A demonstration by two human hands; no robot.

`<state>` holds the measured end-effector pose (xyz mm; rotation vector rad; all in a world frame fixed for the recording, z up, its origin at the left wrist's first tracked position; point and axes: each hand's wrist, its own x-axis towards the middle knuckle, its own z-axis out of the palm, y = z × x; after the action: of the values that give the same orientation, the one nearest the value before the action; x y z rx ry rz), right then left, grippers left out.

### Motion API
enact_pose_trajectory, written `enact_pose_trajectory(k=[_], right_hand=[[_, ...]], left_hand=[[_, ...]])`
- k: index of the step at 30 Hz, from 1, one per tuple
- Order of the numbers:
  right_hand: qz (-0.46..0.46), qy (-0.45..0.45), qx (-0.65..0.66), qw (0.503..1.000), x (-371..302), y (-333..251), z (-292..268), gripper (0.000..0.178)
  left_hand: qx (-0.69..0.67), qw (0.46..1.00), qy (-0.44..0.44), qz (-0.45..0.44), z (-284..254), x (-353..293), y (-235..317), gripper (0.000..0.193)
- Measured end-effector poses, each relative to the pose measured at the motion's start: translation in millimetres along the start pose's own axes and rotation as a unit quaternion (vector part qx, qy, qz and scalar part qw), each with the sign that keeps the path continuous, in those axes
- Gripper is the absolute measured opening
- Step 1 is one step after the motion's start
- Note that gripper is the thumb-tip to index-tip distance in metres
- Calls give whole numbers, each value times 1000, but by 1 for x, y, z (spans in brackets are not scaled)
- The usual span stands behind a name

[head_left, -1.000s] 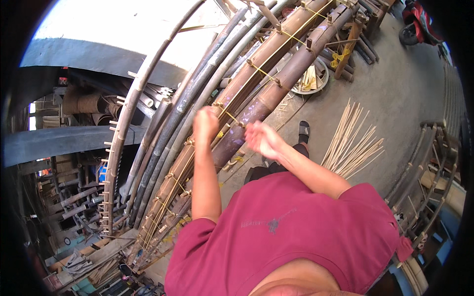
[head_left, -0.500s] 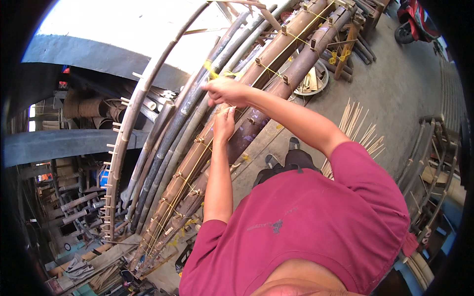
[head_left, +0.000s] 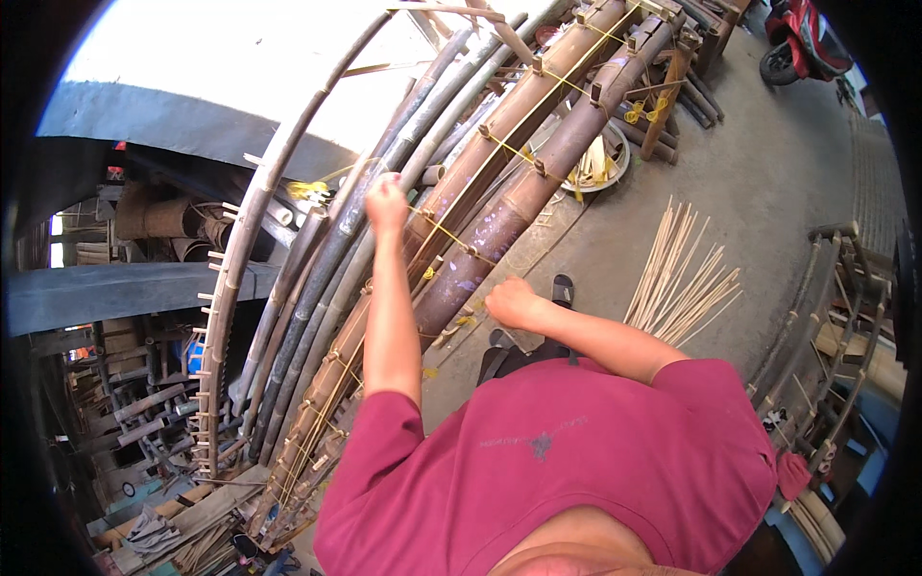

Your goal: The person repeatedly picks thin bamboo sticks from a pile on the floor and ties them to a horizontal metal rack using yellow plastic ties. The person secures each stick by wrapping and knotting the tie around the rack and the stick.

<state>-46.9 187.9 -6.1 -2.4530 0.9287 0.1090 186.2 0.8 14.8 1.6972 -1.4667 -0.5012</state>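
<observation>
My left hand [head_left: 386, 204] is closed above the far side of the bamboo poles. A thin yellow cord loops from it to a bright yellow bundle of cord [head_left: 309, 192] hanging in the air to its left. Closer to my body, my right hand [head_left: 512, 302] is a fist beside the near brown bamboo pole [head_left: 519, 206]; what it holds, if anything, is hidden. Between the hands, yellow cord [head_left: 444, 228] crosses the two thick brown poles and passes small wooden pegs [head_left: 538, 167] standing in them. The farther brown pole [head_left: 499, 120] runs parallel to the near one.
A curved bamboo length [head_left: 233, 278] with many pegs stands left of several dark poles [head_left: 331, 254]. On the floor at right lies a fan of thin bamboo sticks [head_left: 677, 278]. A basin [head_left: 619, 173] holds bamboo scraps. A red motorbike [head_left: 807, 43] is parked at the far right.
My hands, close together over the poles before, have moved apart. The left went up and left, the right down toward my body. The yellow bundle has swung out to the left.
</observation>
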Motion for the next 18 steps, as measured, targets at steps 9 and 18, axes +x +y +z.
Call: enact_pose_trajectory(k=[9,18], right_hand=[[-53,-97,484,868,10,-98,25,39],[-29,350,785,510,133,-226,-39,25]], left_hand=[[205,977,-65,14,-98,-66,17,35],[138,981,-112,-72,-135,-194,-57,31]])
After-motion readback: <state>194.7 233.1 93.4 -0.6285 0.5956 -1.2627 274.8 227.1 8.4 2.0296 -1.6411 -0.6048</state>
